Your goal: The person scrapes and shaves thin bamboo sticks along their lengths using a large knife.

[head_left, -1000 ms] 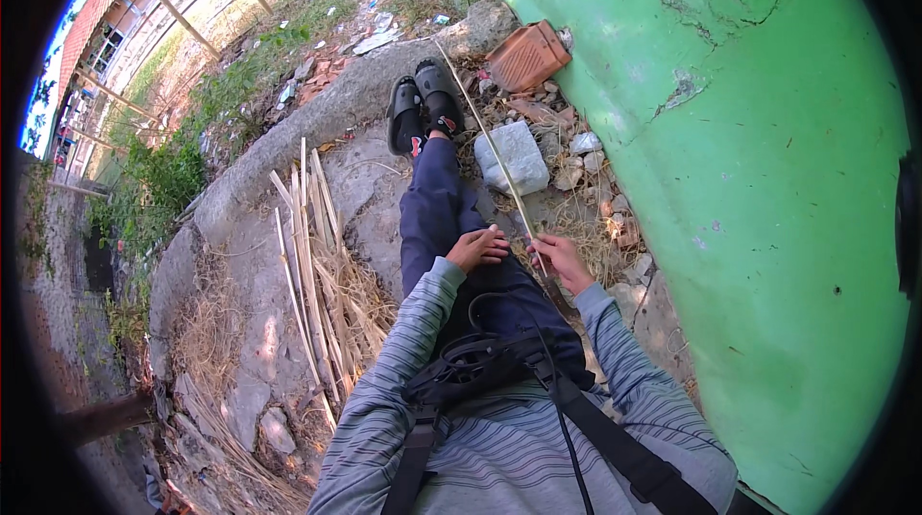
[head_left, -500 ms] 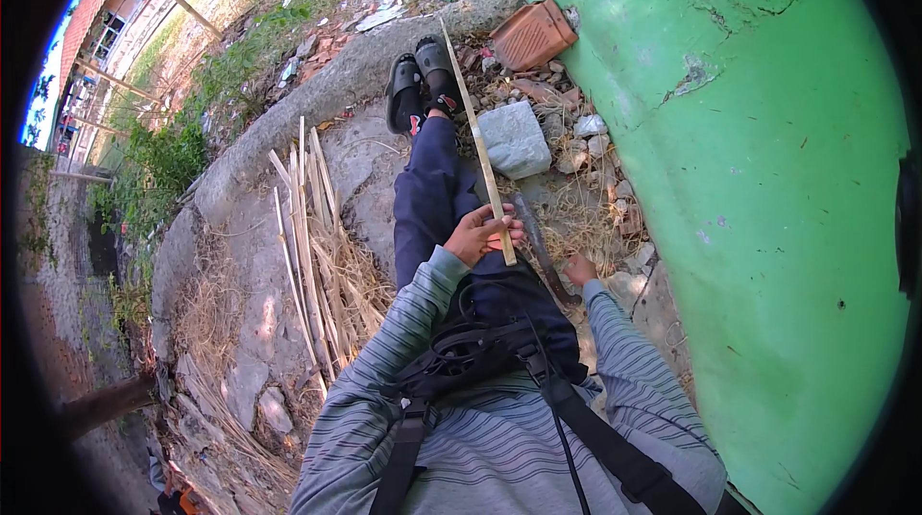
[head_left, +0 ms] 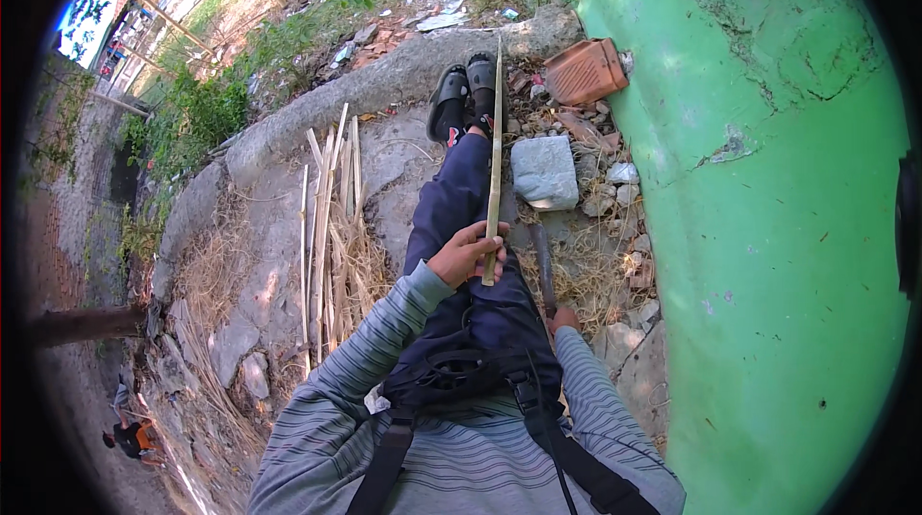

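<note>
A long pale bamboo strip stretches over my legs toward my feet. My left hand is closed around it close to its near end. On the ground beside my right thigh lies a dark, long-bladed knife, its far end by a grey stone block. My right hand is at the near end of this knife, fingers curled round it; part of the grip is hidden by the hand. Several more split bamboo strips lie in a pile to the left of my legs.
A green wall runs along the right, with rubble and a terracotta block at its foot. Curled shavings litter the cracked concrete. A raised concrete edge curves beyond my feet. Far at lower left is another person.
My right hand has come down onto the near end of the knife, which now points straighter away from me. The left hand still holds the bamboo strip. The whole view has shifted.
</note>
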A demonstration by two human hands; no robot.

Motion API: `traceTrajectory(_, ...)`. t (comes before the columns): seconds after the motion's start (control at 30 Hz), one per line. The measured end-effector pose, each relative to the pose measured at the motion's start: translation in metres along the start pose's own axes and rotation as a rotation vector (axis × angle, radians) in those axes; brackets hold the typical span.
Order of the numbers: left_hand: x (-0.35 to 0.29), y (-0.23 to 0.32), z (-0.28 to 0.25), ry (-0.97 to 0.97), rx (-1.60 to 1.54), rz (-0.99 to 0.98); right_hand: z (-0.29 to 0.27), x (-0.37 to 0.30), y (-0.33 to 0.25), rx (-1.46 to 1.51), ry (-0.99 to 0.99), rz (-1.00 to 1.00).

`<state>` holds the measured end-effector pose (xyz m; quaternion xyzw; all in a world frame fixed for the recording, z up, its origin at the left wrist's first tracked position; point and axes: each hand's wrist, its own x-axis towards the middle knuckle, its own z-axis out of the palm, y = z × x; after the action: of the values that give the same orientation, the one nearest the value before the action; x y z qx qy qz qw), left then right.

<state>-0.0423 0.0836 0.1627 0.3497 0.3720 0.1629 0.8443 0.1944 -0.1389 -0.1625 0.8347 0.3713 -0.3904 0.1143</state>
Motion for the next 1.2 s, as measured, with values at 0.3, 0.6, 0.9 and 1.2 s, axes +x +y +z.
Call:
traceTrajectory(0.3,-0.025,-0.005,-0.014,0.055,-0.305,-0.031,-0.026,0.000,0.009,0.240,0.068,0.006)
traceTrajectory(0.6,-0.098,0.031,-0.005,0.181,0.194,0.024,-0.086,-0.068,0.021,0.497,0.479,-0.317)
traceTrajectory(0.9,-0.211,0.055,-0.023,0.095,0.445,0.054,-0.150,-0.107,-0.018,0.711,0.573,-0.314)
traceTrajectory(1.2,-0.248,0.033,-0.027,0.272,0.519,0.064,-0.159,-0.120,-0.037,0.826,0.481,-0.269)
